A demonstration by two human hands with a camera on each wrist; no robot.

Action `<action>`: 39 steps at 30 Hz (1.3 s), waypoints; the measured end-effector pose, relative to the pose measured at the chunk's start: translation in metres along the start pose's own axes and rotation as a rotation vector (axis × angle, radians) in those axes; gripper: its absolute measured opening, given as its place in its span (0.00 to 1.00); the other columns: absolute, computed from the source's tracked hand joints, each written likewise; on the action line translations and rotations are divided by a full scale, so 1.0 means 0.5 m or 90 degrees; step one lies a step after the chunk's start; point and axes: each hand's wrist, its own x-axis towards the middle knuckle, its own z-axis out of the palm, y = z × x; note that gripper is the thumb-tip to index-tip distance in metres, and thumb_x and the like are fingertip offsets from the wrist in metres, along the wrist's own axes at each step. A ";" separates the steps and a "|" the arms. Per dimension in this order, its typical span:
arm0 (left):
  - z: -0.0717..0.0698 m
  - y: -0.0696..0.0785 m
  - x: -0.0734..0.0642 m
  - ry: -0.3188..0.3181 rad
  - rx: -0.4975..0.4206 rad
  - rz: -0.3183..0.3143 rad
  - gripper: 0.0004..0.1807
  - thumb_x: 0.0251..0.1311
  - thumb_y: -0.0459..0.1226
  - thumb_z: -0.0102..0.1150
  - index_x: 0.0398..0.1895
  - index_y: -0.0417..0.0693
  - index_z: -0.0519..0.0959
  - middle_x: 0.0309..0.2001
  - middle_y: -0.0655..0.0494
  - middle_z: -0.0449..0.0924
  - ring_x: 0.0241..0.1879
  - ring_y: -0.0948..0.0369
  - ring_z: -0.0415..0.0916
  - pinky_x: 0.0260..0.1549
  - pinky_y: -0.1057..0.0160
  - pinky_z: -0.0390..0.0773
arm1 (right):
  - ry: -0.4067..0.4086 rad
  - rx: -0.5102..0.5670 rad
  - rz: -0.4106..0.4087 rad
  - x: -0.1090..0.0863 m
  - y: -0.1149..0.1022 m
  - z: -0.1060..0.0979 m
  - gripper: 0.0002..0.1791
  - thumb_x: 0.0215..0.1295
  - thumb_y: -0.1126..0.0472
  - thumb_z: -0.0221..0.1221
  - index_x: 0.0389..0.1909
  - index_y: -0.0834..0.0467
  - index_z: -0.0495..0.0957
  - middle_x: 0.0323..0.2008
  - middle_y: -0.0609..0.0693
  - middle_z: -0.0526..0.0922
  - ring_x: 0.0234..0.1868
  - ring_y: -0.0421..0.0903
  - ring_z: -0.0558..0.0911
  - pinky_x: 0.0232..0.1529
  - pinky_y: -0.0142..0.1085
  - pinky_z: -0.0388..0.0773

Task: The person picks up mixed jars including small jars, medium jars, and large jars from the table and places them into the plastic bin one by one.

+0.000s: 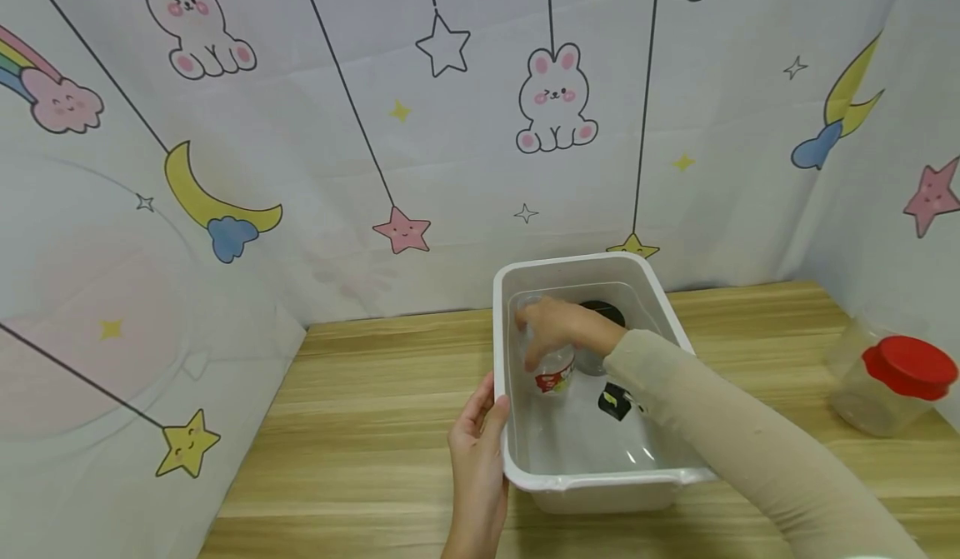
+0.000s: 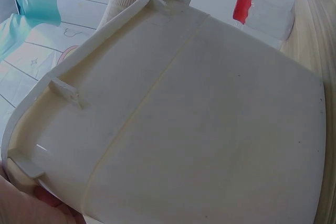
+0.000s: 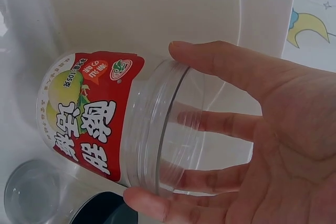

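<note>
A deep white plastic bin [image 1: 498, 317] stands on the table. My left hand [image 1: 480, 446] grips its left side, thumb at the rim and fingers against the outer wall. In the left wrist view that hand [image 2: 31, 205] shows only at the lower corner. Inside the bin, my right hand [image 1: 558, 326] holds a clear plastic jar [image 3: 144, 129] with a red fruit label. Its thumb and fingers spread around the jar's rim end in the right wrist view. Beside the jar lies a clear container with a black end [image 1: 603, 313]. Nearer me is a small black patch [image 1: 615, 401] with a yellow-green mark.
On the table's right side stands a clear jar [image 1: 870, 396] with a red lid [image 1: 911, 366]. Another clear container, partly hidden, seems to be behind it. A printed cloth [image 1: 465, 159] with rabbits and stars hangs along the back and sides of the wood-grain table [image 1: 360, 426].
</note>
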 end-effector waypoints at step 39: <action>0.001 -0.004 0.000 0.000 0.002 0.009 0.24 0.73 0.31 0.50 0.69 0.30 0.66 0.67 0.36 0.68 0.64 0.50 0.68 0.60 0.55 0.73 | 0.001 0.018 -0.025 0.007 0.008 0.039 0.34 0.44 0.61 0.78 0.55 0.64 0.78 0.48 0.56 0.82 0.45 0.51 0.81 0.47 0.47 0.82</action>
